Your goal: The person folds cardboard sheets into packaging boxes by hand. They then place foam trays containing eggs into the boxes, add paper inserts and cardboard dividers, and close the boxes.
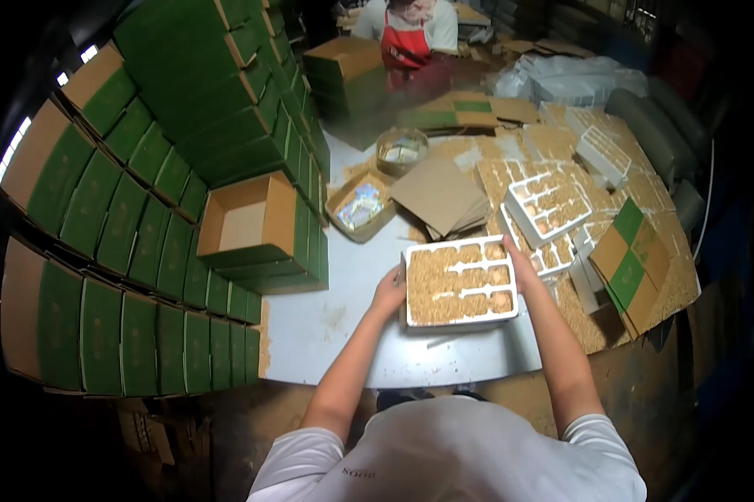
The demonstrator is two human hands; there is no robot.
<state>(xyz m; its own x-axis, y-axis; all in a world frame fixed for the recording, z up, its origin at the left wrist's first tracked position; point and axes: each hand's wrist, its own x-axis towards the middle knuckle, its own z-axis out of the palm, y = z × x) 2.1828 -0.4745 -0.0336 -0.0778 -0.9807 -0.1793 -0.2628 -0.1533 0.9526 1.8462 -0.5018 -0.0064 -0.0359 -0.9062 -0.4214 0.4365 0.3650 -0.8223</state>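
A white foam tray [458,321] filled with tan husk-like grains is held level above the table by both hands. A few pale brown round items [500,302] show in its right-hand compartments. My left hand [389,291] grips the tray's left side, fingers partly hidden by it. Around its upper right corner my right hand [517,263] is closed. Just behind, brown cardboard sheets [440,197] lie in a pile. Another grain-filled white tray [549,209] rests to the right of them, on top of further trays.
Green boxes [101,326] are stacked high at the left, with an open box [260,222] on a lower stack. A basket of packets [362,205] and a round basket [402,149] stand mid-table. Folded green-and-tan cardboard [630,266] lies right. A person in a red apron [406,46] is opposite.
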